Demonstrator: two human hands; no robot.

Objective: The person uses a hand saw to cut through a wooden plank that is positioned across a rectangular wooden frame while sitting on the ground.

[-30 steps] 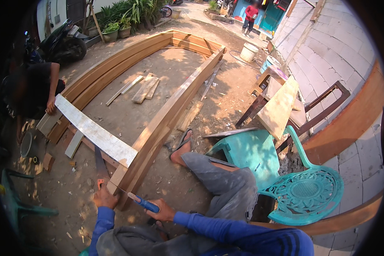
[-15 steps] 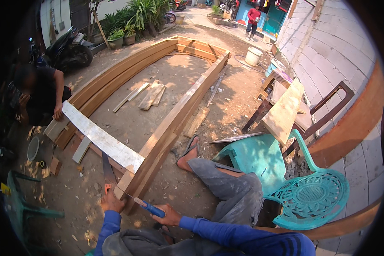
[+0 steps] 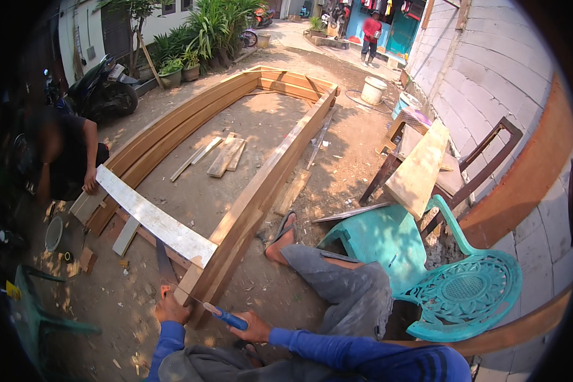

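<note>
My left hand [image 3: 172, 310] is closed at the near end of a long wooden frame [image 3: 254, 194]. Just beyond its knuckles sits the orange handle of a handsaw [image 3: 165, 264], whose dark blade points away from me; whether my fingers also grip that handle is hidden. My right hand [image 3: 254, 326] is wrapped round a blue-handled tool [image 3: 230, 317]. Its thin metal shaft reaches left across the frame's end. A pale board [image 3: 156, 213] bridges the frame's two long sides. At the board's left end rests a crouching person's hand [image 3: 90, 181].
Loose planks [image 3: 226, 159] lie inside the frame. A turquoise plastic chair [image 3: 382, 235] stands at my right, below a propped board [image 3: 420, 172]. Beside the wall are a dark wooden chair [image 3: 490, 153] and a white bucket [image 3: 374, 90]. A green chair [image 3: 51, 318] is at left.
The view has tilted a little, so the scene sits lower in the picture. Both of my hands keep their places at the frame's end. The crouching person's head and raised arm have shifted slightly.
</note>
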